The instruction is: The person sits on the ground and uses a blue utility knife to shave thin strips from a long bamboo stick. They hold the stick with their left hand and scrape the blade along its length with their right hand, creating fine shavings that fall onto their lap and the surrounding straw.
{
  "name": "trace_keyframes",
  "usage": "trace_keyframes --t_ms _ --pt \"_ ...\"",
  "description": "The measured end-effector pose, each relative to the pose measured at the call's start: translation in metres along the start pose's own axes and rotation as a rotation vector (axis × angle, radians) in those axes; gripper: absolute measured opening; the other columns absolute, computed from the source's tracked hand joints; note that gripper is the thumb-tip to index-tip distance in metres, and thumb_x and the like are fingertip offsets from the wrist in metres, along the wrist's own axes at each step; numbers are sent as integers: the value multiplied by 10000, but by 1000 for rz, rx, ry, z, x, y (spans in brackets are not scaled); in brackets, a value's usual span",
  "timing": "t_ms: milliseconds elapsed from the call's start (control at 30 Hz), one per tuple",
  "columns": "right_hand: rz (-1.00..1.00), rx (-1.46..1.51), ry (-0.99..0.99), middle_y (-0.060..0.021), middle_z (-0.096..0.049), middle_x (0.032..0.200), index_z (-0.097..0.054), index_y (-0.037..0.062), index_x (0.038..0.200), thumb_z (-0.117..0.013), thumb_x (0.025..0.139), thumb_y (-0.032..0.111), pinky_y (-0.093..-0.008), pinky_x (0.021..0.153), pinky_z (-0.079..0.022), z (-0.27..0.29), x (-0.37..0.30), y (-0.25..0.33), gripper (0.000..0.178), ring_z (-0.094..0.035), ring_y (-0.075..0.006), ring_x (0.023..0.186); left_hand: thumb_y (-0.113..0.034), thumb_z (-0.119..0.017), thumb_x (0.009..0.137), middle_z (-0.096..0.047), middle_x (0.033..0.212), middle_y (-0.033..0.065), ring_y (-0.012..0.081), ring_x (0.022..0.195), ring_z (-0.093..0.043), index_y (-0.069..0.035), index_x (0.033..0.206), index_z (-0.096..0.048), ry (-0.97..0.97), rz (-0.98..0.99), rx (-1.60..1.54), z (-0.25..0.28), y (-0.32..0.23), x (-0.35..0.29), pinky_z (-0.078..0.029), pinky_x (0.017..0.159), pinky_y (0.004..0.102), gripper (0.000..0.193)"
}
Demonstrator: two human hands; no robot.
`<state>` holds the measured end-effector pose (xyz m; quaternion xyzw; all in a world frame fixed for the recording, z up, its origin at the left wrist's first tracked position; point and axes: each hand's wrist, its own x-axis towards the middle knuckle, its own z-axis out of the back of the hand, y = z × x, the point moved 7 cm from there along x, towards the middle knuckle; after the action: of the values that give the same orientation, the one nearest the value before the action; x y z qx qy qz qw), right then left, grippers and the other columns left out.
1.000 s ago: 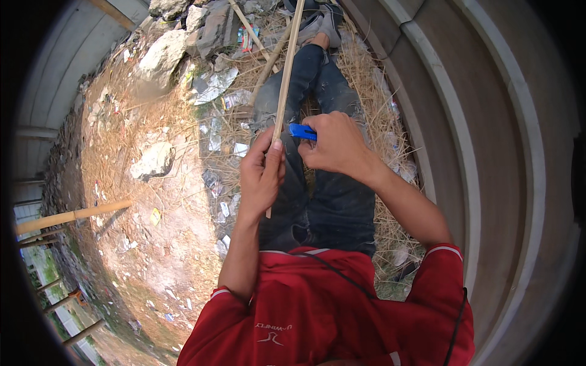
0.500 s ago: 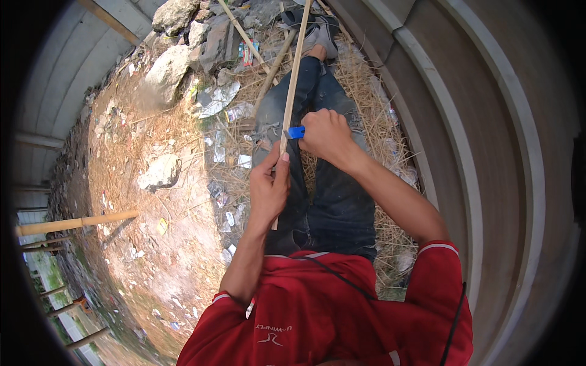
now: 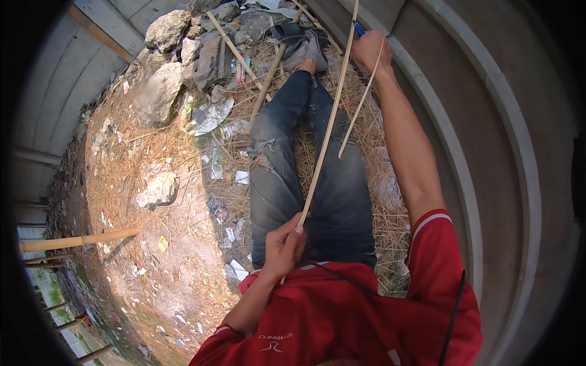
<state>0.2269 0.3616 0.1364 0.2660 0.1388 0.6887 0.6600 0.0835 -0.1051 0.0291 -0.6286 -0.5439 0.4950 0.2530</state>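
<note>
My left hand [image 3: 284, 247] is closed around the lower end of a long, pale bamboo strip [image 3: 330, 128], close to my waist. The strip slants up and away over my legs, past the top of the picture. Far out along it, with the arm stretched, my right hand [image 3: 369, 52] grips a blue-handled cutter knife [image 3: 359, 28]. Its blade end is against or right beside the strip; which one I cannot tell. A thin bamboo sliver [image 3: 361, 105] hangs from near the right hand, its loose end curving down over my right thigh.
A ribbed metal wall [image 3: 455, 122] rises close on my right. Rocks [image 3: 162, 91] and bamboo poles [image 3: 235, 46] lie ahead on the left. Another bamboo pole [image 3: 79, 239] juts in at the far left. Straw and litter [image 3: 242, 177] cover the ground beside my dark trousers [image 3: 278, 165].
My right hand and the knife have moved far up and away along the strip. My left hand has drawn back toward my waist with it. A thin sliver now hangs by the right hand.
</note>
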Motion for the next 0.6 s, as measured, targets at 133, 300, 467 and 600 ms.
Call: trace_keyframes --t_ms 133,300,467,600 --pt "28 -89 -122 -274 -740 1095 -769 -30 997 -715 814 303 -528 939 -561 45 31 -20 384 -705 -462 1071 -156 -507 1098 -391 672 -59 22 492 -330 6 1468 -543 78 -2 -22 39 9 -16 -246 434 209 406" --pt "198 -139 56 -294 -722 910 -755 -44 908 -699 778 221 -516 839 -563 34 -24 9 300 -701 -477 925 -198 -488 1114 -398 730 -56 21 495 -316 -32 1495 -519 26 33 -117 26 -20 20 -237 429 209 416" --pt "369 -25 392 -298 -687 781 -745 -18 809 -670 804 175 -547 777 -549 10 -165 52 208 -688 -490 807 -229 -472 1127 -405 759 -53 21 501 -321 -61 1506 -510 -27 -32 -120 8 -48 58 -242 424 204 417" --pt "565 42 484 -283 -657 696 -703 -12 744 -694 794 153 -565 729 -543 -23 -238 51 173 -658 -491 701 -241 -471 1129 -414 763 -56 19 501 -327 -62 1508 -509 -26 -48 -103 -2 -58 77 -251 424 203 421"
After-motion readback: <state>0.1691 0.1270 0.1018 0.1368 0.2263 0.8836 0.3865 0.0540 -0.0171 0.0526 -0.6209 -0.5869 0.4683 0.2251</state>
